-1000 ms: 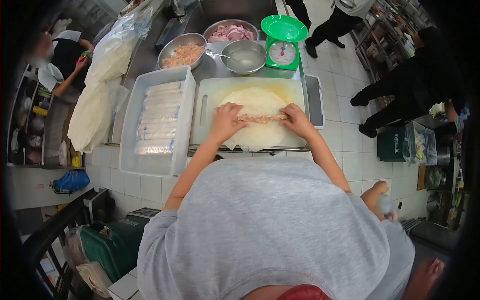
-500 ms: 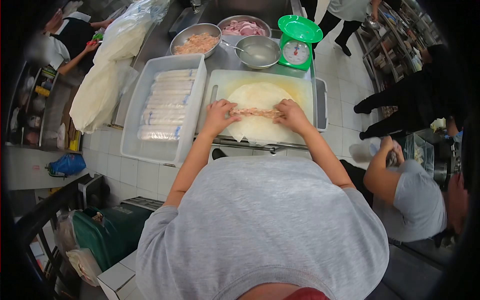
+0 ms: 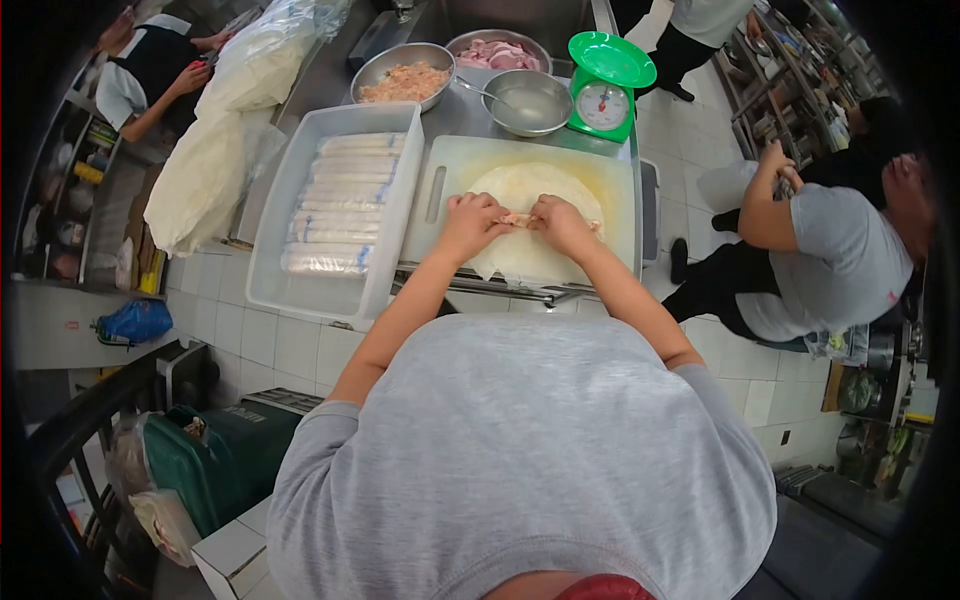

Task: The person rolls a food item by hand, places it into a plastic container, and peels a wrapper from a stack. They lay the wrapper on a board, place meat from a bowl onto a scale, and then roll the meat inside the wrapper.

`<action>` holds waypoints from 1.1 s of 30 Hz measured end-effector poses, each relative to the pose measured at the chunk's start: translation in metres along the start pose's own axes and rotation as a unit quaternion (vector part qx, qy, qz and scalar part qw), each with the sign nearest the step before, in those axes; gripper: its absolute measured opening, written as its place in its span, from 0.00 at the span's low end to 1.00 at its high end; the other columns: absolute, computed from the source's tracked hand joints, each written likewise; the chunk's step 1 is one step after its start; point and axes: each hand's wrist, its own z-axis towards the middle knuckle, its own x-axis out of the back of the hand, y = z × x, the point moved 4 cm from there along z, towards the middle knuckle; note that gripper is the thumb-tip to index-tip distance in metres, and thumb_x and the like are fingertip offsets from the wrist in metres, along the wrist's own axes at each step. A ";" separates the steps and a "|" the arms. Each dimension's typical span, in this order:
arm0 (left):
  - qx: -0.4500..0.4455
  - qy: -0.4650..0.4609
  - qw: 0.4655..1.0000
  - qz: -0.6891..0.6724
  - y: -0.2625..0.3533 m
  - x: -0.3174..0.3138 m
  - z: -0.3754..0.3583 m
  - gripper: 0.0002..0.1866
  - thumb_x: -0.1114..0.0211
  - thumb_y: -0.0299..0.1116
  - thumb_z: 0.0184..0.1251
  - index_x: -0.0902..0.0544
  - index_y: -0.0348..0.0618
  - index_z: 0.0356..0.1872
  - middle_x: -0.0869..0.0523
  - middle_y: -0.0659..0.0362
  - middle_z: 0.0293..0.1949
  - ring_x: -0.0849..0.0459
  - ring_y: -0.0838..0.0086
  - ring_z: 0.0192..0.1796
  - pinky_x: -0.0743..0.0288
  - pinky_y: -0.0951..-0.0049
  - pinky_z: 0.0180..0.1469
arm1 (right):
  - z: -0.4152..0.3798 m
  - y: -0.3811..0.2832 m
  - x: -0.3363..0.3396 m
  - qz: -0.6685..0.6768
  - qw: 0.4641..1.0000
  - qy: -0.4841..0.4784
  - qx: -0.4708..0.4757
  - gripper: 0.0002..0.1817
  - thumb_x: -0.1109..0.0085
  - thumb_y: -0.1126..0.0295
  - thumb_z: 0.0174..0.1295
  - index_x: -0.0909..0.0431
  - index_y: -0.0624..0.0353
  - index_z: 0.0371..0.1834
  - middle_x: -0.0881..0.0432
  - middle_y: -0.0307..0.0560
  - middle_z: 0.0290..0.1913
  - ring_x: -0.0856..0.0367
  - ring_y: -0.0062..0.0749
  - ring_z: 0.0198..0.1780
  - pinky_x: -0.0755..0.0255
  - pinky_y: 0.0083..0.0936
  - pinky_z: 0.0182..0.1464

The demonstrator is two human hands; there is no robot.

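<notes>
A strip of pinkish filling (image 3: pixel 517 220) lies across a pale round wrapper sheet (image 3: pixel 535 185) on the cutting board (image 3: pixel 620 190). My left hand (image 3: pixel 475 222) is closed on the strip's left part, and my right hand (image 3: pixel 561 224) is closed on it from the right. Only a short piece shows between my fingers, with a little more past my right hand. Left of the board, a clear plastic bin (image 3: pixel 262 250) holds several wrapped rolls (image 3: pixel 345 195).
Behind the board are a bowl of minced filling (image 3: pixel 405 80), a bowl of sliced meat (image 3: pixel 500 54), a bowl of liquid with a spoon (image 3: pixel 528 102) and a green scale (image 3: pixel 603 105). Bagged sheets (image 3: pixel 200 180) lie left. Co-workers (image 3: pixel 835 245) stand right and far left.
My hands have moved closer together along the filling, my right one inward to the left. The co-worker in grey at the right has moved up and right.
</notes>
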 end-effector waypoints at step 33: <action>0.127 0.042 0.985 -0.105 -0.021 0.030 -0.022 0.09 0.32 0.31 0.55 0.14 0.39 0.35 0.17 0.52 0.29 0.18 0.64 0.31 0.25 0.69 0.36 | 0.046 -0.057 -0.044 -0.011 0.993 0.048 0.107 0.08 0.37 0.68 0.47 0.22 0.62 0.22 0.24 0.52 0.30 0.23 0.47 0.39 0.28 0.37 0.43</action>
